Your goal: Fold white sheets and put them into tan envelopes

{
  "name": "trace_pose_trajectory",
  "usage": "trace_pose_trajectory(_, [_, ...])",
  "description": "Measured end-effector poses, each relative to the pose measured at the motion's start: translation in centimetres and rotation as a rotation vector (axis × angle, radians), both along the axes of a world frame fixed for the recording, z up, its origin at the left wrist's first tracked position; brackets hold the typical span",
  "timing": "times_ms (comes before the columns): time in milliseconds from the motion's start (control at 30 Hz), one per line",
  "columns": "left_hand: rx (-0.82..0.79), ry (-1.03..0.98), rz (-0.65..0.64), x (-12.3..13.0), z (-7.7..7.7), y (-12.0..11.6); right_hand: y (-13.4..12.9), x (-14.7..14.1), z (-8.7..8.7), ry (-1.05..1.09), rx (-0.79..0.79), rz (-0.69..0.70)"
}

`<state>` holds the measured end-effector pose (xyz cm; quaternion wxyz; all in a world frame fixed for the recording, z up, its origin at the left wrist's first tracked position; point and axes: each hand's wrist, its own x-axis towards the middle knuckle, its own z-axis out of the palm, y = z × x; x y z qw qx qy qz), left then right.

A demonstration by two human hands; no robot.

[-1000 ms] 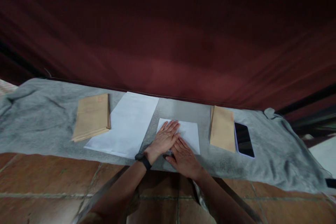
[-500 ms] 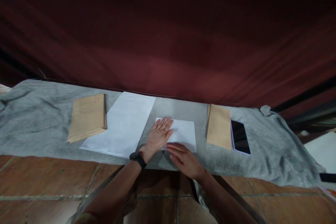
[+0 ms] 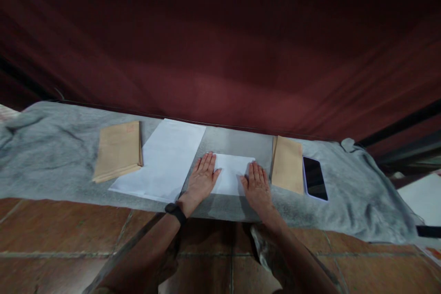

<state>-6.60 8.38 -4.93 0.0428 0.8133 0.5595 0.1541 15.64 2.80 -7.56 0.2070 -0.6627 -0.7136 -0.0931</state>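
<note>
A folded sheet of white paper (image 3: 230, 175) lies flat on the grey cloth, between my two hands. My left hand (image 3: 202, 178) rests flat over its left edge, fingers stretched forward. Over the right edge lies my right hand (image 3: 257, 189), also flat with the thumb spread toward the middle. Neither hand grips anything. To the left, close by my left hand, is a larger white paper stack or sheet (image 3: 165, 161). A pile of brown envelopes (image 3: 119, 149) overlaps its left side.
More brown envelopes (image 3: 287, 164) lie right of my right hand, beside a phone (image 3: 315, 179) with a dark screen. Grey cloth (image 3: 358, 193) covers the narrow bench, wrinkled at both ends. A dark red curtain (image 3: 220, 55) hangs behind it; tiled floor (image 3: 62, 229) lies in front.
My right hand has moved from the folded paper's near edge to its right edge and flattened out. My left hand has shifted slightly left, onto the left edge.
</note>
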Motion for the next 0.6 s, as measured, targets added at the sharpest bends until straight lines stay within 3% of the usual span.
trace_pose_trajectory(133, [0.038,-0.014,0.007,1.1,0.4,-0.6,1.2,-1.0,0.3,0.046,0.004,-0.007])
trace_pose_trajectory(333, [-0.036,-0.001,-0.167,3.3,0.1,-1.6,2.5,-4.3,1.0,0.047,-0.25,0.115])
trace_pose_trajectory(600, [-0.017,0.028,-0.087,1.9,-0.4,-1.4,2.6,-3.3,0.4,0.005,-0.164,0.064])
